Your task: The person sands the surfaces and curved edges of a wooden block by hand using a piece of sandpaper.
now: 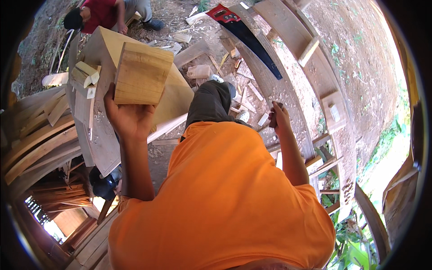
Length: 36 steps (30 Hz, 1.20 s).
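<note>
My left hand grips a squarish wooden block from below, raised above a pale wooden panel. The block's smooth, yellow-brown grained face is turned toward me; its far side is hidden. On the right, my right hand is closed around a small dark brown piece, whose kind I cannot make out. Ahead of that hand, a handsaw with a red handle and dark blade lies along a long plank bench. The two hands are well apart.
Offcuts and shavings litter the ground ahead. A person in a red shirt is at the far left; another person's dark cap shows at lower left. Stacked boards lie left, and cut wood pieces rest beyond my left hand.
</note>
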Motion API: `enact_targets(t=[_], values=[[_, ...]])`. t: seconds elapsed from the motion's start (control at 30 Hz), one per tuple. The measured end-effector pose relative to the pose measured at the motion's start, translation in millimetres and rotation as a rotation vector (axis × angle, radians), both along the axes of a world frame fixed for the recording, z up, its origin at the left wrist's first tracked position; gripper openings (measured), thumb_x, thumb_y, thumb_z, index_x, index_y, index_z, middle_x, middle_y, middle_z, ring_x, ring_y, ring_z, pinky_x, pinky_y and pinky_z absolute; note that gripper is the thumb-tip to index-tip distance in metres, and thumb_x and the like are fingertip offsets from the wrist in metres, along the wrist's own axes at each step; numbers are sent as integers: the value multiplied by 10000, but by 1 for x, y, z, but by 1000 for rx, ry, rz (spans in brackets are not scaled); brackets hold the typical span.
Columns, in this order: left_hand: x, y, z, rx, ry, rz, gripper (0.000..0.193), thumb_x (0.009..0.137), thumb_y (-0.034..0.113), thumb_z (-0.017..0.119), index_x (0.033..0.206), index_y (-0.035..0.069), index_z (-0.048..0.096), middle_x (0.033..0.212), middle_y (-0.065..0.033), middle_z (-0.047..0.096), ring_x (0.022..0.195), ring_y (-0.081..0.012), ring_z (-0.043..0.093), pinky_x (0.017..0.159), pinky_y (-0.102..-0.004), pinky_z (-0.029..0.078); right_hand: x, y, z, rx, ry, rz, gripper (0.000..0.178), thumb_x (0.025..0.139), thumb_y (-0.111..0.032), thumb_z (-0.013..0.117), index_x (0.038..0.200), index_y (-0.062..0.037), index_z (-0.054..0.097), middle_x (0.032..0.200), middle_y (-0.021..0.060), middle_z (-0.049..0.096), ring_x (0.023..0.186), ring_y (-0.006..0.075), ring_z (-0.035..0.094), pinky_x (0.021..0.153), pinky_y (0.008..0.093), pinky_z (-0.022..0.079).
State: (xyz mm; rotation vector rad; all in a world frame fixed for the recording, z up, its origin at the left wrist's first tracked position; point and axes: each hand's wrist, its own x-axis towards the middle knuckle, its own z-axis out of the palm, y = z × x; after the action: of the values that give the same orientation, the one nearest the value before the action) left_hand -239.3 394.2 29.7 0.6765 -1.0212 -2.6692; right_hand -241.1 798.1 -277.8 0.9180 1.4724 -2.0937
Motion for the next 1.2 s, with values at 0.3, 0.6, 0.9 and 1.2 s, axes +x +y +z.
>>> enact_targets(t=[0.3, 0.6, 0.9, 1.2], values=[[-51, -44, -30, 140, 46, 8, 707, 994, 503, 495, 1534, 57, 398, 1529, -230, 442, 1429, -481, 400, 1101, -635, 434, -116, -39, 75, 222, 152, 231, 311, 1022, -252, 628, 1216, -9, 637, 840, 14, 584, 698, 100, 578, 646, 254, 495], [-80, -120, -42, 171, -1, 337, 619, 999, 480, 487, 1479, 88, 483, 1427, -133, 565, 1270, -307, 586, 984, -510, 524, -305, -138, 76, 702, 235, 750, 422, 897, -344, 764, 1222, -93, 671, 913, 46, 674, 689, 116, 617, 645, 300, 517], [-80, -174, -82, -5, -298, 344, 677, 933, 342, 650, 1457, -39, 451, 1440, -174, 554, 1340, -311, 539, 1136, -486, 406, -341, -150, -17, 1110, 312, 1097, 576, 809, -405, 845, 1188, -71, 569, 1116, 167, 698, 1032, 341, 682, 892, 454, 530], [-63, -186, -91, 46, -235, 219, 743, 909, 357, 687, 1439, -100, 438, 1434, -221, 547, 1370, -336, 514, 1170, -449, 373, -345, -128, -44, 1147, 259, 1238, 658, 785, -464, 856, 1201, -71, 530, 1116, 190, 689, 1064, 341, 680, 924, 446, 523]])
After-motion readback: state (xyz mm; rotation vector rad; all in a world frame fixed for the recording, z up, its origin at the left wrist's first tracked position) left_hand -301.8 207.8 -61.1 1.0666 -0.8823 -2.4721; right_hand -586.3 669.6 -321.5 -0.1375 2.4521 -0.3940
